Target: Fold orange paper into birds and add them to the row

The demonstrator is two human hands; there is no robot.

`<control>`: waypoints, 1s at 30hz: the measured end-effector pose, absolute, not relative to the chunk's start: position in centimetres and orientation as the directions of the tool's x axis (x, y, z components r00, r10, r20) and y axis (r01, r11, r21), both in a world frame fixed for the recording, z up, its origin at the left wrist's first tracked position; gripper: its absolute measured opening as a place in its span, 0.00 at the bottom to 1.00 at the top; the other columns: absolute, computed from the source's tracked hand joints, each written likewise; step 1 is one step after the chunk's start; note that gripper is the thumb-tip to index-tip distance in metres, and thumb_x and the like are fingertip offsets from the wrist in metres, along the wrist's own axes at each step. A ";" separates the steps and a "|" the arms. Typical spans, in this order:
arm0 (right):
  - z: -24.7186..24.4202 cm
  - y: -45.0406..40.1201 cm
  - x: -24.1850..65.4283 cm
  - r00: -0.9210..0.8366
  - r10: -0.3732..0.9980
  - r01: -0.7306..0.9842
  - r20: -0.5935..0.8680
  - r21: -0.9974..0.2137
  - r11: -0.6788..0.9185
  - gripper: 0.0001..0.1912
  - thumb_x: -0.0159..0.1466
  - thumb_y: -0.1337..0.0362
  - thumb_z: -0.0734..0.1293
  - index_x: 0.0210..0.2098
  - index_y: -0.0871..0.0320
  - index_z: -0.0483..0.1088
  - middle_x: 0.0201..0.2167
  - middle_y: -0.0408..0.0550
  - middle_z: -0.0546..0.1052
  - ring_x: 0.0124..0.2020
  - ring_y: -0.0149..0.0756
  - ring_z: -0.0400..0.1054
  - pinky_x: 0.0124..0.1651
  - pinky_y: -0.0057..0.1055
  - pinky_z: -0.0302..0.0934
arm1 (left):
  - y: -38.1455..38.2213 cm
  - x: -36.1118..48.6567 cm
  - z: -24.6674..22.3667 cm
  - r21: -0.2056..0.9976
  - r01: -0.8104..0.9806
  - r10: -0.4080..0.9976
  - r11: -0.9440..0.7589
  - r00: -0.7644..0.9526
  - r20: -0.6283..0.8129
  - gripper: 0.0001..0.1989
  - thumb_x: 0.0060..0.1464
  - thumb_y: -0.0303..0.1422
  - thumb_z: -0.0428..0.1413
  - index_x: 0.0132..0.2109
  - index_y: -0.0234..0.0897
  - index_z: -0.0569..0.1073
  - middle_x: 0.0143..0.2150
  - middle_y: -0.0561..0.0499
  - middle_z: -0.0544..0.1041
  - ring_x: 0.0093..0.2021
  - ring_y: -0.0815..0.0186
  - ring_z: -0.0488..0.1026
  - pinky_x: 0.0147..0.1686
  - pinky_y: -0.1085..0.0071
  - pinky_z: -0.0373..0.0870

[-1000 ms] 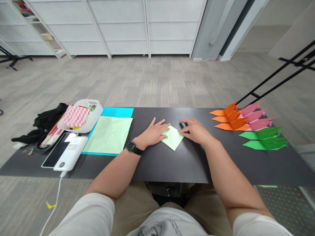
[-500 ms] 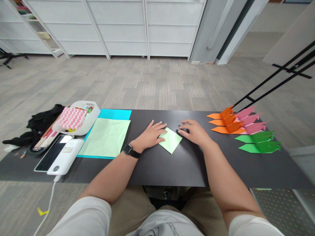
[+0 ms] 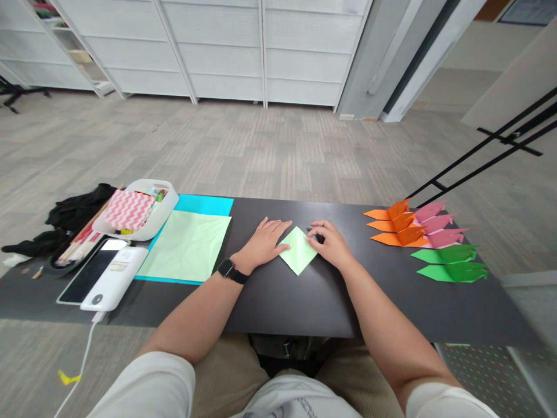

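A small light green folded paper (image 3: 297, 252) lies diamond-wise on the dark table, a crease running down its middle. My left hand (image 3: 265, 241), with a black watch on its wrist, rests flat at the left corner, fingers stretched out and the thumb on the paper's edge. At the right corner, my right hand (image 3: 331, 242) has its thumb and curled fingers pinched on the paper. Left of my hands lies a stack of larger light green paper sheets (image 3: 187, 247) on top of blue paper (image 3: 206, 204).
Orange folded paper birds (image 3: 395, 223), pink ones (image 3: 439, 225) and green ones (image 3: 452, 264) stand on the table's right side. Leftward are a white basket (image 3: 167, 212), a phone (image 3: 85, 278), a white power bank (image 3: 115, 278) with a cable, and black cloth (image 3: 78, 206).
My right hand has moved left onto the paper's right corner and closed there. The left hand stays at the left corner. The view has shifted slightly.
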State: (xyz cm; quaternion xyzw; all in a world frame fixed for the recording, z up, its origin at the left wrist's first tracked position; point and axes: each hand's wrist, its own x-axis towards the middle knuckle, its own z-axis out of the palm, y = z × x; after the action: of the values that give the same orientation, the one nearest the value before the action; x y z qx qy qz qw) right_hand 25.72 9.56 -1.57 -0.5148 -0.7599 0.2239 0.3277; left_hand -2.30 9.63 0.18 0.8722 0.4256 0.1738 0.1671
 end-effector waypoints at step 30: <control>-1.7 9.6 23.8 -0.106 0.904 0.672 0.415 -0.640 0.373 0.23 0.60 0.68 0.62 0.53 0.51 0.76 0.38 0.47 0.84 0.45 0.47 0.78 0.59 0.49 0.67 | 10.5 -1.7 -0.3 0.681 0.662 0.950 -0.313 0.207 0.235 0.13 0.69 0.37 0.55 0.55 0.43 0.79 0.46 0.49 0.85 0.50 0.55 0.80 0.73 0.41 0.58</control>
State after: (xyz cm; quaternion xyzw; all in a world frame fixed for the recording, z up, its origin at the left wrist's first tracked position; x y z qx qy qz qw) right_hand 23.78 9.62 -1.69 -0.5404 -0.7288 0.1473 0.3938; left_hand -1.66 10.48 -0.32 0.7439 0.5415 0.3213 0.2241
